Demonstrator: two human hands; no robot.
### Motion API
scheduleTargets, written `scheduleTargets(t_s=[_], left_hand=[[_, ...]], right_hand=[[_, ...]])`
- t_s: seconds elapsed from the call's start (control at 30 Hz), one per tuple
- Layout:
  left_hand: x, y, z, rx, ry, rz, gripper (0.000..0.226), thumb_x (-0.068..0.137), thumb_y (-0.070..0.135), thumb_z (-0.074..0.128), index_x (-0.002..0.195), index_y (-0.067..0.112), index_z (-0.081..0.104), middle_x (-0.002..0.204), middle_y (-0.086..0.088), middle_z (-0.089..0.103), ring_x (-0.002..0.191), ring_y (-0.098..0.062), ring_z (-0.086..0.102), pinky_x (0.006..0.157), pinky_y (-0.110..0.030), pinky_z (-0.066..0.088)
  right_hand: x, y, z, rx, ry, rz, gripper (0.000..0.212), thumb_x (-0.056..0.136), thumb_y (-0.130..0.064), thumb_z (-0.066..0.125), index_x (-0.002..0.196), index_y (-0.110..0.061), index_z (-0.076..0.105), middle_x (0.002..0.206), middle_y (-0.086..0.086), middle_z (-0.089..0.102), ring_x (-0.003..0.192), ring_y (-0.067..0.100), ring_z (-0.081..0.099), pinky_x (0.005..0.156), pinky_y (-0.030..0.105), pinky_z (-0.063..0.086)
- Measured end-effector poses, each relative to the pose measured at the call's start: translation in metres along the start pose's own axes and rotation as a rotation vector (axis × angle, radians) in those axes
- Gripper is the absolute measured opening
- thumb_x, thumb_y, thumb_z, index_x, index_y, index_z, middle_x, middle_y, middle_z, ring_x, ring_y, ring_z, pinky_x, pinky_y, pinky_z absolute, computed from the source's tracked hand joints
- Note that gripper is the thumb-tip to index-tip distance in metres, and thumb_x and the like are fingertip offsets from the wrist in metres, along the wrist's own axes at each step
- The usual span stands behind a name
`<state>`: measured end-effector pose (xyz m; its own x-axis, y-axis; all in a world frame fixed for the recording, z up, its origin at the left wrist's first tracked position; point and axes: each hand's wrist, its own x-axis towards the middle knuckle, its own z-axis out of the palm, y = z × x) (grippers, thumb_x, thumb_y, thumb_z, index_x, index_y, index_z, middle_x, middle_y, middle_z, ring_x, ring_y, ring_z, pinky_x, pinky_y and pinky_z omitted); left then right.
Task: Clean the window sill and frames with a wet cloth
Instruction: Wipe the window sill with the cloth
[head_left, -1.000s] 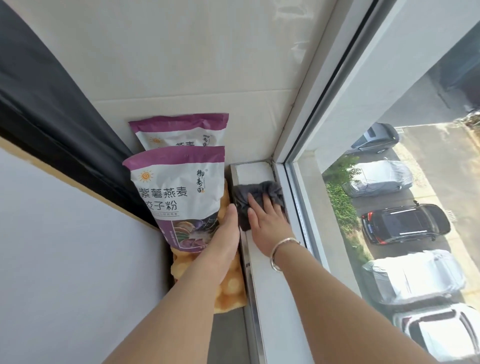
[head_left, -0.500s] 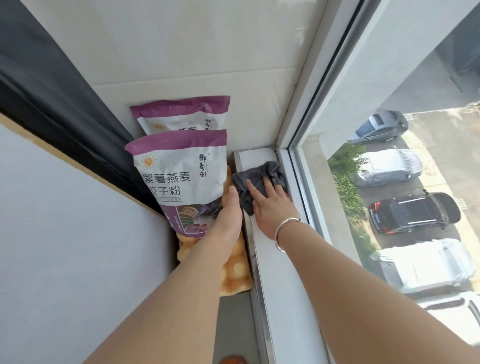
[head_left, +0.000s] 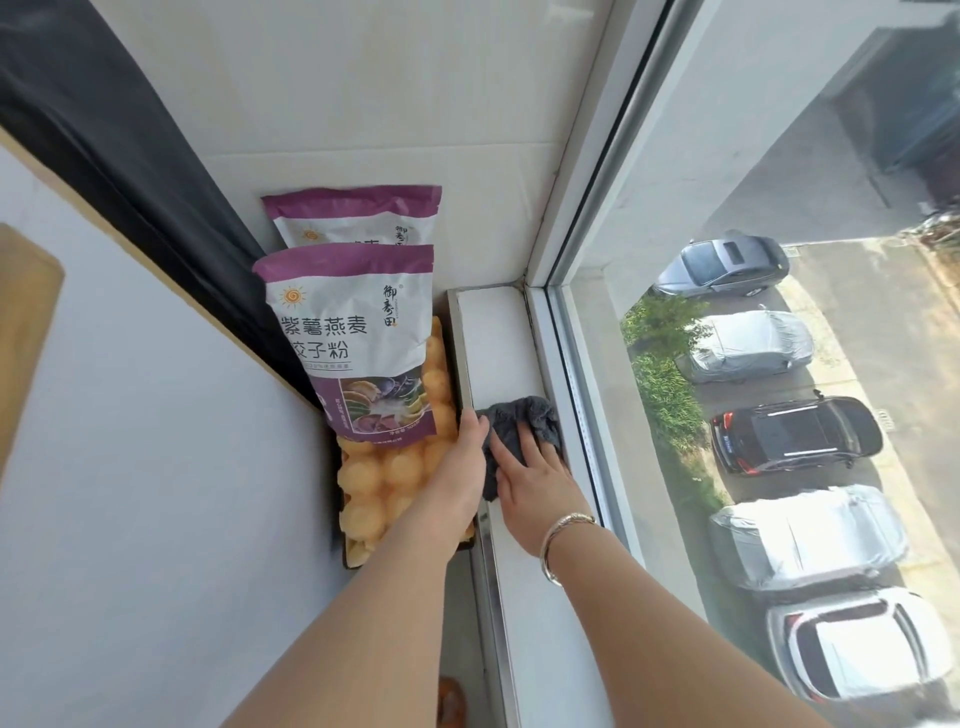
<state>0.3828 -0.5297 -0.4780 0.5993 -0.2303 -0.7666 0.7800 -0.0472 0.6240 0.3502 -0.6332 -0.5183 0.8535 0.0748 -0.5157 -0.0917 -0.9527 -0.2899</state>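
Observation:
A crumpled grey cloth (head_left: 524, 418) lies on the white window sill (head_left: 493, 343), close to the white window frame (head_left: 563, 374). My right hand (head_left: 535, 483) presses flat on the cloth with straight fingers; a bracelet circles its wrist. My left hand (head_left: 465, 457) rests beside it at the sill's metal left edge (head_left: 485, 545), touching the lower corner of a purple and white food bag (head_left: 358, 338). Its fingers are hidden from view.
A second purple bag (head_left: 358, 218) stands behind the first, against the white wall. A packet of yellow round snacks (head_left: 384, 478) lies under them. A black curtain (head_left: 135, 156) hangs at the left. Parked cars show through the glass (head_left: 779, 415).
My right hand has drawn the cloth back along the sill toward me, away from the far corner. The left hand stays by the bag's lower corner.

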Motion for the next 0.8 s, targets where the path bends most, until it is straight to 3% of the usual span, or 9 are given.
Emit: scheduleTargets(t_s=[0.13,0.2,0.3,0.33,0.43,0.57,0.63,0.7,0.8], left_hand=[[-0.004,-0.011,0.003,0.045,-0.018,-0.036,0.063,0.097,0.056,0.009,0.149,0.022,0.025,0.158,0.003,0.016,0.145,-0.014,0.014,0.116,-0.031,0.01],[-0.005,-0.014,0.003,0.046,-0.022,-0.032,0.065,0.097,0.057,0.009,0.148,0.021,0.025,0.157,0.002,0.018,0.145,-0.014,0.017,0.116,-0.031,0.012],[0.002,-0.008,-0.004,0.013,0.024,0.01,0.064,0.099,0.053,0.01,0.147,0.017,0.031,0.155,-0.001,0.026,0.143,-0.018,0.024,0.115,-0.032,0.017],[0.005,-0.004,-0.007,0.022,0.054,0.031,0.063,0.099,0.053,0.011,0.145,0.018,0.034,0.154,0.0,0.028,0.142,-0.018,0.026,0.114,-0.033,0.017],[0.011,0.003,-0.016,0.054,0.087,0.063,0.059,0.1,0.05,0.013,0.14,0.021,0.044,0.15,0.0,0.036,0.139,-0.019,0.032,0.113,-0.033,0.021],[0.016,0.011,-0.024,0.048,0.054,0.061,0.049,0.101,0.048,0.018,0.107,0.032,0.065,0.127,0.0,0.057,0.119,-0.019,0.051,0.105,-0.034,0.036],[0.019,0.019,-0.027,-0.033,0.061,0.067,0.045,0.102,0.043,0.024,0.093,0.029,0.065,0.113,-0.003,0.065,0.101,-0.019,0.06,0.096,-0.037,0.044],[0.023,0.028,-0.028,-0.065,0.06,0.086,0.04,0.103,0.035,0.028,0.097,0.021,0.065,0.103,-0.002,0.066,0.093,-0.018,0.06,0.088,-0.033,0.043],[0.034,0.032,-0.026,-0.006,0.125,0.137,0.03,0.101,0.027,0.037,0.12,0.024,0.06,0.127,0.002,0.059,0.116,-0.016,0.052,0.089,-0.027,0.034]], right_hand=[[-0.013,0.0,0.007,0.027,0.0,0.005,0.054,0.1,-0.028,0.023,0.15,-0.038,0.005,0.159,0.001,0.0,0.144,0.026,0.009,0.118,0.04,0.011],[-0.016,0.001,0.008,0.067,0.054,0.015,0.052,0.099,-0.023,0.03,0.148,-0.033,0.019,0.158,0.002,0.01,0.143,0.026,0.014,0.116,0.038,0.022],[-0.011,-0.006,0.007,0.013,0.37,0.009,0.032,0.086,-0.01,0.052,0.117,-0.017,0.056,0.126,0.01,0.049,0.115,0.032,0.047,0.08,0.037,0.052],[-0.008,-0.009,0.004,-0.011,0.408,0.042,0.029,0.083,-0.009,0.055,0.111,-0.015,0.056,0.115,0.009,0.051,0.105,0.03,0.05,0.072,0.034,0.051],[0.007,-0.014,-0.006,0.202,0.349,0.19,0.035,0.085,-0.012,0.054,0.119,-0.012,0.046,0.112,0.008,0.051,0.104,0.026,0.051,0.079,0.031,0.044],[0.023,-0.02,-0.044,0.672,0.411,0.217,0.019,0.081,-0.02,0.062,0.097,-0.011,0.065,0.091,0.003,0.066,0.088,0.02,0.062,0.067,0.023,0.045],[0.034,-0.022,-0.06,0.67,0.475,0.158,0.015,0.085,-0.025,0.06,0.08,-0.012,0.063,0.083,0.007,0.061,0.083,0.026,0.058,0.064,0.027,0.043],[0.05,-0.024,-0.067,0.598,0.517,0.111,0.021,0.092,-0.03,0.052,0.081,-0.012,0.054,0.093,0.009,0.049,0.085,0.03,0.052,0.074,0.033,0.044],[0.075,-0.026,-0.067,0.375,0.513,0.129,0.023,0.097,-0.033,0.044,0.102,-0.01,0.046,0.107,0.01,0.042,0.076,0.033,0.054,0.066,0.036,0.045]])
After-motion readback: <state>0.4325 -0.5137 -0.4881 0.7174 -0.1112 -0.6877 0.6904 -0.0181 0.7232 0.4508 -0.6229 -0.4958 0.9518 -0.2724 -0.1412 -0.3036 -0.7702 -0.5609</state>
